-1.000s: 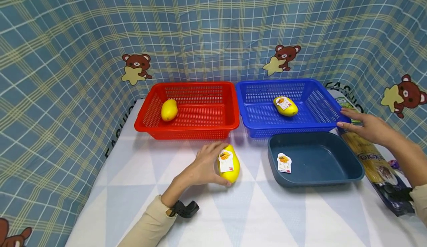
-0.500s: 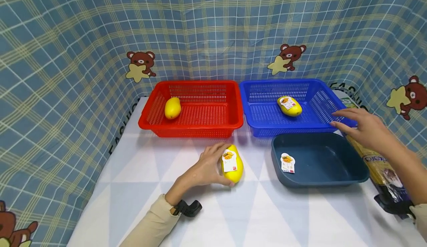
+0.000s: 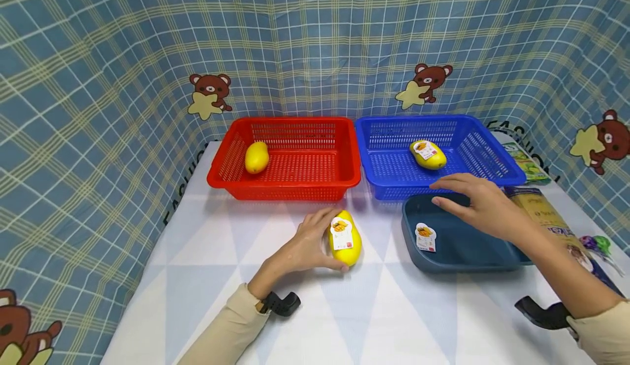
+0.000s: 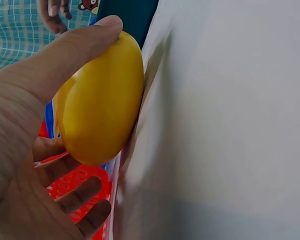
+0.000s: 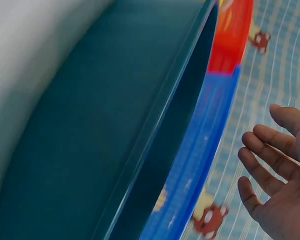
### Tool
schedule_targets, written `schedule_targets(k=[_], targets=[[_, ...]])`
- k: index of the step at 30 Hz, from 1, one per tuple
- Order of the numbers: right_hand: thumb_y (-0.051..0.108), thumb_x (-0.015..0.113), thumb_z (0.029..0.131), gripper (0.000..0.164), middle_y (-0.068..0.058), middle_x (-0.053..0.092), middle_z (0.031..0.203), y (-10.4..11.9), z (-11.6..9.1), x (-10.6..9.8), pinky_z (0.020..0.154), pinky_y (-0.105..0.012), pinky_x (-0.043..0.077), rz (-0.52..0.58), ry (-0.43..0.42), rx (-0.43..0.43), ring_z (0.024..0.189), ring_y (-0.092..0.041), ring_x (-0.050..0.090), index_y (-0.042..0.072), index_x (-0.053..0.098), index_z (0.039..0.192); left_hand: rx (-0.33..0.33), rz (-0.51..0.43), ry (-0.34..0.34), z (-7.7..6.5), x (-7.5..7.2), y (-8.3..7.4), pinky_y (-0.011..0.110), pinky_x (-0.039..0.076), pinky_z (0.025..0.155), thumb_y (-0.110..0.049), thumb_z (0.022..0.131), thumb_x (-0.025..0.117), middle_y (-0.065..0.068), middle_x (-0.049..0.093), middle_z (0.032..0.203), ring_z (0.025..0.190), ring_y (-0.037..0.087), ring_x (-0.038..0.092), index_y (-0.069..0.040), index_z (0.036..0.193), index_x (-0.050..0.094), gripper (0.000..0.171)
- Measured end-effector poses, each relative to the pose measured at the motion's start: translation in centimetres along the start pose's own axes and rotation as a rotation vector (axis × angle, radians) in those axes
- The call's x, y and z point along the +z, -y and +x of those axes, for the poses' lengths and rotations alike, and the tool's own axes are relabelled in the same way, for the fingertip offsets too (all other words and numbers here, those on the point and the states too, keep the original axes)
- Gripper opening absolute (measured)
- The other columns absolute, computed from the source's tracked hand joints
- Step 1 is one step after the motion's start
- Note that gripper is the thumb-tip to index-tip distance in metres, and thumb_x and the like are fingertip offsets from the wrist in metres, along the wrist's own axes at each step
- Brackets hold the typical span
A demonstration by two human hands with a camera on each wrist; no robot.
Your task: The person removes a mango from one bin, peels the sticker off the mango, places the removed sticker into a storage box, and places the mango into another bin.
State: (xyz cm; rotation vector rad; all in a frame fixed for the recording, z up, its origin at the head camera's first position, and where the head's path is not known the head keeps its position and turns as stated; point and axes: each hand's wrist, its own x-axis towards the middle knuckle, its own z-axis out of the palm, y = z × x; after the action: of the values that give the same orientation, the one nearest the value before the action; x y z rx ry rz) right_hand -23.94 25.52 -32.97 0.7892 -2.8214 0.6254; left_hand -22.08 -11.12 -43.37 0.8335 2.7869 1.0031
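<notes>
My left hand [image 3: 306,244] pinches a yellow mango [image 3: 352,252] on the table, thumb at the near end and fingers at the far end. On top of the mango [image 4: 102,100] is a white label [image 3: 342,233] with a fruit picture. Over the dark teal basin [image 3: 458,267] hovers my right hand [image 3: 484,206], fingers loosely extended and holding nothing. A similar white label [image 3: 425,237] sits on the basin's left side. In the right wrist view, the right hand [image 5: 277,170] appears apart from the basin [image 5: 90,120].
Behind stand a red basket [image 3: 290,192] with one mango [image 3: 257,157] inside and a blue basket [image 3: 394,193] with a labelled mango [image 3: 428,155]. Printed packages [image 3: 538,206] lie right of the basin, with small wrapped candies [image 3: 595,243] farther right. A plaid curtain [image 3: 315,42] encloses the table.
The right hand has moved left, from the blue basket's right corner to above the basin. The left hand stays on the mango. The view has shifted slightly.
</notes>
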Motion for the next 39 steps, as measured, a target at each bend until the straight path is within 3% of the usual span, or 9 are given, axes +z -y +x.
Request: schedule_targets(k=[4,16,27,33,39], targets=[[0.022,0.069,0.096,0.031,-0.014,0.065,0.125,2.0,0.9,1.3,0.096,-0.061,0.044,0.039,0.061,-0.064,0.120,-0.038,0.055,0.008,0.070,0.123,0.009,-0.004,-0.012,0.0,0.1,0.0,0.054,0.029,0.111,-0.048,0.061,0.094,0.006,0.032,0.157,0.137,0.029,0.033,-0.021,0.158,0.028,0.121],[0.028,0.071,0.094,0.028,-0.004,0.069,0.117,5.9,3.8,6.4,0.089,-0.046,0.055,0.193,0.146,-0.117,0.109,-0.026,0.062,0.012,0.073,0.117,-0.007,-0.011,-0.018,-0.2,0.3,0.1,0.054,0.032,0.109,-0.052,0.062,0.093,0.004,0.031,0.158,0.139,0.028,0.031,-0.023,0.158,0.028,0.119],[0.022,0.070,0.095,0.028,-0.007,0.071,0.112,7.2,5.6,9.7,0.088,-0.046,0.055,0.278,0.244,-0.081,0.101,-0.027,0.064,0.004,0.072,0.117,0.021,-0.015,-0.031,-0.2,0.6,0.2,0.054,0.035,0.108,-0.052,0.064,0.091,0.004,0.031,0.158,0.137,0.028,0.033,-0.022,0.159,0.028,0.118],[0.022,0.072,0.094,0.020,0.003,0.071,0.095,7.6,6.4,10.7,0.070,-0.027,0.053,0.285,0.266,-0.082,0.079,-0.014,0.060,0.007,0.076,0.107,0.034,-0.001,-0.028,-0.3,0.7,0.1,0.054,0.034,0.109,-0.053,0.065,0.091,0.005,0.031,0.158,0.137,0.028,0.033,-0.022,0.158,0.028,0.117],[0.017,0.076,0.090,0.009,0.007,0.064,0.074,8.1,7.0,10.8,0.056,-0.023,0.044,0.341,0.256,-0.065,0.065,-0.014,0.054,0.008,0.075,0.092,0.033,0.009,-0.031,-0.2,0.4,0.1,0.053,0.033,0.110,-0.053,0.065,0.091,0.005,0.031,0.158,0.138,0.027,0.032,-0.020,0.158,0.030,0.116]])
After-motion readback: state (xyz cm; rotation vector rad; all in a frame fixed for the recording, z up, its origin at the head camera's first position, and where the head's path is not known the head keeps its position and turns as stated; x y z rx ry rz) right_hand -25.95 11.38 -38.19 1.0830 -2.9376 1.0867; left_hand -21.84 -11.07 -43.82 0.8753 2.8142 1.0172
